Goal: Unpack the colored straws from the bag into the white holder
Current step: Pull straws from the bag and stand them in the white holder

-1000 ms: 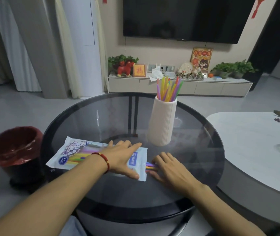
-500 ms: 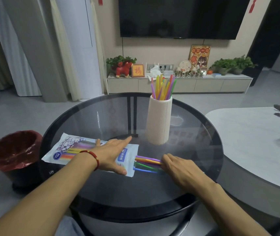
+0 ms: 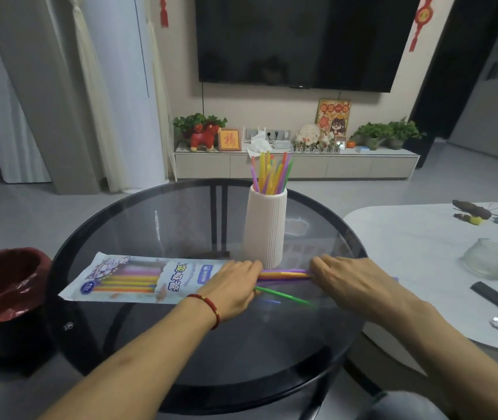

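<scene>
Straws half out of the pack, on the round smoked-glass table [image 3: 156, 344].

Ribbed white cylinder holder [image 3: 265, 228] stands upright, already holding coloured straws. Flat printed plastic straw bag [image 3: 138, 278] lies beside its base; left hand [image 3: 232, 291] rests on the open end, fingers fairly straight. Right hand [image 3: 353, 286] covers the bundle of thin coloured plastic straws [image 3: 284, 273]; pinch or press, cannot tell. One green straw [image 3: 284, 295] strays. Light, slick, easily kinked: likely best gathered mid-length.
</scene>
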A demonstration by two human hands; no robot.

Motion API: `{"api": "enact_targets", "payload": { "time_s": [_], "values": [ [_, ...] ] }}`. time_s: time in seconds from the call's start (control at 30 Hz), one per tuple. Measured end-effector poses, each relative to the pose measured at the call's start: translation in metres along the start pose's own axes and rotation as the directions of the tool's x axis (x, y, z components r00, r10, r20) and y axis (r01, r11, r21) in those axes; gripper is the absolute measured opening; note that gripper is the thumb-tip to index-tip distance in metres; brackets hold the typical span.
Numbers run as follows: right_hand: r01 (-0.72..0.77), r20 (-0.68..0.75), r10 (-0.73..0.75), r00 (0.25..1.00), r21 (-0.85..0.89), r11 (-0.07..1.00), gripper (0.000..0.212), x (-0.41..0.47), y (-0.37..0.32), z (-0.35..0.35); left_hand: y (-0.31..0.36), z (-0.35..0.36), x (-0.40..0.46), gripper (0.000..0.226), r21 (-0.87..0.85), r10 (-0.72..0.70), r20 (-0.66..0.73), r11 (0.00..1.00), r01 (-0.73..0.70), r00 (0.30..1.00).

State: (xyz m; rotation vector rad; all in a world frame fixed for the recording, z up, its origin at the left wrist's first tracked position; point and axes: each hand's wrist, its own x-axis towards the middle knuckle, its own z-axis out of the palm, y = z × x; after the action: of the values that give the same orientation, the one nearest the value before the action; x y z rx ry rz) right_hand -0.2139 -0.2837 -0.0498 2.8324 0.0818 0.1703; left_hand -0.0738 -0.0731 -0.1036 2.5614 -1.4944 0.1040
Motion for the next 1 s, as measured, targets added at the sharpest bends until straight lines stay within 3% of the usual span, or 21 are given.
{"api": "enact_targets", "payload": {
  "time_s": [0.07,0.13,0.17,0.2,0.23,0.27,0.3,0.37,0.43,0.47,0.53,0.6,0.67,0.73,0.83,0.9,1.0],
  "values": [
    [-0.011,-0.057,0.009,0.998,-0.040,0.999,0.021,-0.003,0.002,-0.016,0.005,-0.001,0.004,0.013,-0.064,-0.004,-0.023,0.998,0.003,1.000],
    [-0.066,-0.291,0.051,0.955,-0.043,0.997,0.034,-0.011,0.007,-0.025,0.009,-0.004,0.008,0.008,-0.116,-0.004,-0.048,0.993,-0.001,0.999],
    [-0.087,-0.466,0.093,0.880,0.034,0.996,0.033,-0.018,0.006,-0.026,0.011,-0.006,0.009,0.010,-0.127,-0.004,-0.069,0.992,-0.005,0.998],
    [-0.066,-0.638,0.131,0.759,0.125,0.990,0.025,-0.027,0.003,-0.022,0.014,-0.007,0.011,0.013,-0.141,-0.005,-0.090,0.990,-0.008,0.996],
    [-0.032,-0.727,0.192,0.659,0.229,0.973,0.017,-0.037,-0.004,-0.015,0.017,-0.007,0.012,0.014,-0.163,-0.010,-0.110,0.987,-0.008,0.994],
    [-0.008,-0.736,0.274,0.619,0.343,0.939,0.015,-0.046,-0.015,-0.002,0.019,-0.008,0.013,0.014,-0.189,-0.017,-0.123,0.982,-0.006,0.992],
    [-0.007,-0.673,0.368,0.642,0.475,0.880,0.018,-0.050,-0.029,0.012,0.021,-0.008,0.014,0.014,-0.207,-0.023,-0.136,0.978,-0.006,0.990],
    [-0.070,-0.406,0.501,0.764,0.720,0.690,0.022,-0.046,-0.056,0.037,0.026,-0.005,0.016,0.016,-0.204,-0.011,-0.171,0.979,-0.024,0.985],
    [-0.126,-0.157,0.505,0.849,0.868,0.481,0.036,-0.025,-0.074,0.045,0.031,-0.004,0.017,0.016,-0.202,0.011,-0.184,0.978,-0.049,0.983],
    [-0.124,-0.093,0.519,0.850,0.921,0.369,0.048,-0.012,-0.079,0.046,0.033,-0.005,0.018,0.015,-0.250,0.019,-0.182,0.966,-0.064,0.983],
    [-0.062,-0.039,0.580,0.814,0.986,0.153,0.051,0.013,-0.084,0.040,0.033,-0.009,0.017,0.007,-0.445,-0.026,-0.193,0.893,-0.064,0.981],
    [-0.007,-0.039,0.636,0.770,0.998,0.069,0.045,0.031,-0.085,0.031,0.026,-0.016,0.015,0.008,-0.548,-0.084,-0.217,0.835,-0.050,0.973],
    [-0.003,-0.122,0.645,0.755,0.982,0.189,0.038,0.045,-0.083,0.024,0.019,-0.017,0.013,0.007,-0.566,-0.115,-0.239,0.823,-0.042,0.964],
    [-0.012,-0.207,0.619,0.758,0.944,0.329,0.034,0.057,-0.079,0.019,0.019,-0.017,0.013,0.023,-0.594,-0.144,-0.278,0.803,-0.053,0.950],
    [0.028,-0.256,0.660,0.706,0.942,0.335,0.024,0.071,-0.071,0.010,0.026,-0.020,0.016,0.044,-0.649,-0.124,-0.256,0.757,-0.076,0.959],
    [0.051,-0.333,0.649,0.684,0.909,0.413,0.016,0.076,-0.064,0.007,0.030,-0.020,0.019,0.056,-0.653,-0.079,-0.236,0.751,-0.098,0.968],
    [0.030,-0.380,0.613,0.692,0.865,0.502,0.023,0.077,-0.049,0.000,0.024,-0.017,0.016,0.059,-0.547,-0.027,-0.210,0.831,-0.094,0.977]
  ]
}}
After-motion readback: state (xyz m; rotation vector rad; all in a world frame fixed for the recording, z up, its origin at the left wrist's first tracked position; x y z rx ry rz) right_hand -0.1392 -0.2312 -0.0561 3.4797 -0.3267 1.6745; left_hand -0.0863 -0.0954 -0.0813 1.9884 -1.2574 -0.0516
